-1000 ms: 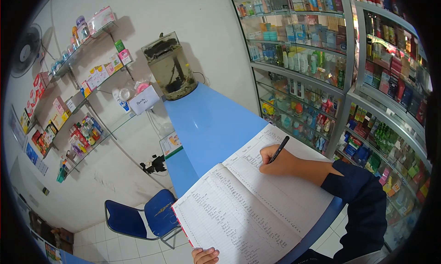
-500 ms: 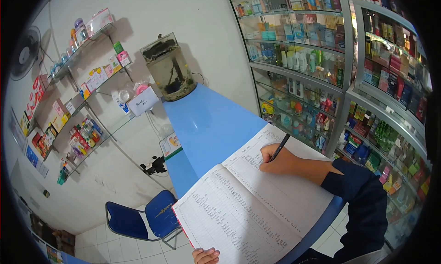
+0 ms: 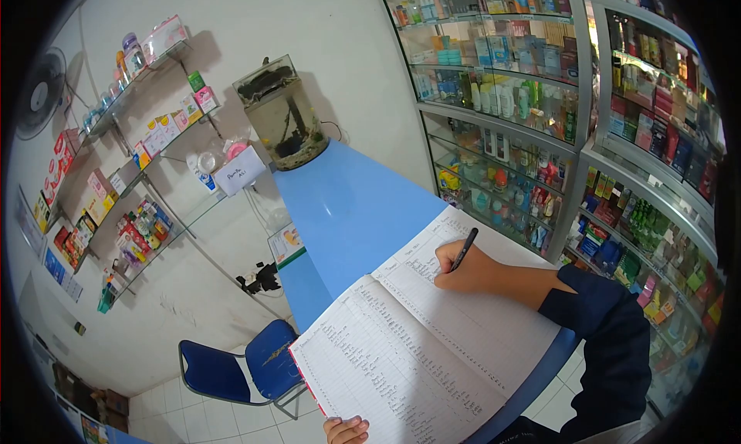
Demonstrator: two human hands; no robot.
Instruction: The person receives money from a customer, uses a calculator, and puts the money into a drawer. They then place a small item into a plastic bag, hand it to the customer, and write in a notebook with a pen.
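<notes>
The notebook (image 3: 432,359) lay open on the blue table (image 3: 347,205), its near edge partly cut off and its small handwriting unreadable. Over the right page, the right hand (image 3: 468,268) grasped a black pen (image 3: 465,247), its tip hidden by fingers. The left hand (image 3: 346,431), partly out of view, curled at the notebook's edge; whether it gripped, I could not tell.

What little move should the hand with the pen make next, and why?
Perhaps the right hand should write a few letters: it grips the pen over the right-hand page, beside handwritten lines, with mostly blank rows below.
</notes>
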